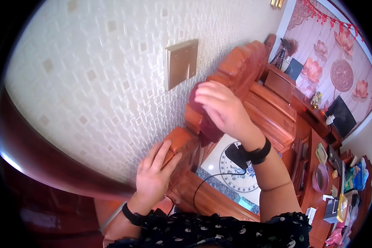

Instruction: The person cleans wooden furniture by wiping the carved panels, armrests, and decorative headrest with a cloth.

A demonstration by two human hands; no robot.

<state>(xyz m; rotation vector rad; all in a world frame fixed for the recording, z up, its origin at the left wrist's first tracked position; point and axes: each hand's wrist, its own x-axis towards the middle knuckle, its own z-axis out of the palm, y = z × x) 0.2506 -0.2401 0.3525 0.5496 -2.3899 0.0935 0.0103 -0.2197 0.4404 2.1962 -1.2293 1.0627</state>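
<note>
My left hand (155, 175) lies on the rounded end of a carved reddish-brown wooden backrest (180, 138), its fingers stretched and slightly apart. Farther along the same backrest, my right hand (223, 109) presses a dark red cloth (211, 132) to the wood, with the fingers together and bent over it. Part of the cloth hangs below the palm, and another part shows beyond the fingers. The hand itself hides the cloth's middle.
Patterned wallpaper (91, 82) with a gold switch plate (182, 64) rises close behind the backrest. A black cable (211, 178) runs near my waist. To the right stands a long wooden table bearing a pink bowl (320, 177). A dark screen (341, 115) stands beyond.
</note>
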